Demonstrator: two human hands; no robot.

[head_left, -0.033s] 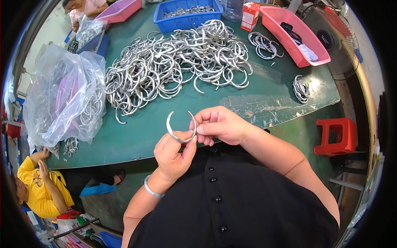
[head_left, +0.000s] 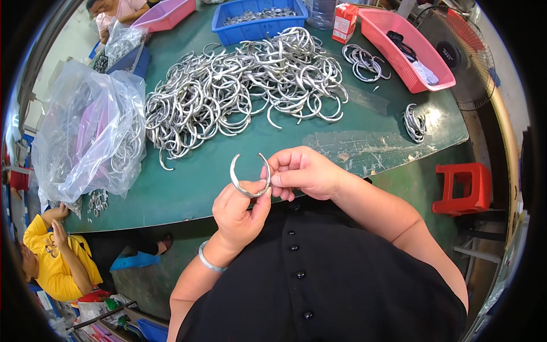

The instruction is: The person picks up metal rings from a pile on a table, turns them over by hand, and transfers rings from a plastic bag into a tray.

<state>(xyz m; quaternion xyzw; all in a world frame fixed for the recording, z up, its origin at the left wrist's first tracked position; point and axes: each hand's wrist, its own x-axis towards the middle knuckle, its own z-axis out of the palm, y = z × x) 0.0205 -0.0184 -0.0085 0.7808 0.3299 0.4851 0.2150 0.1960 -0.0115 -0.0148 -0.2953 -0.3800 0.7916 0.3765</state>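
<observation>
An open silver cuff bracelet (head_left: 234,171) is held up in front of my body, its gap facing away from me. My left hand (head_left: 240,214) grips the curved bottom of it between thumb and fingers. On its right side, my right hand (head_left: 302,174) pinches the band between thumb and forefinger, with the other fingers curled below. A pale bangle (head_left: 208,259) circles my left wrist. Beyond my hands, a large heap of similar silver cuffs (head_left: 245,85) spreads over the green table (head_left: 188,194).
Small groups of cuffs lie at right (head_left: 364,62) and near the table's right end (head_left: 415,122). A clear plastic bag (head_left: 91,131) covers the left side. Behind stand a blue bin (head_left: 256,28), a red carton (head_left: 344,23) and a pink basket (head_left: 421,80). A co-worker in yellow (head_left: 57,262) sits left.
</observation>
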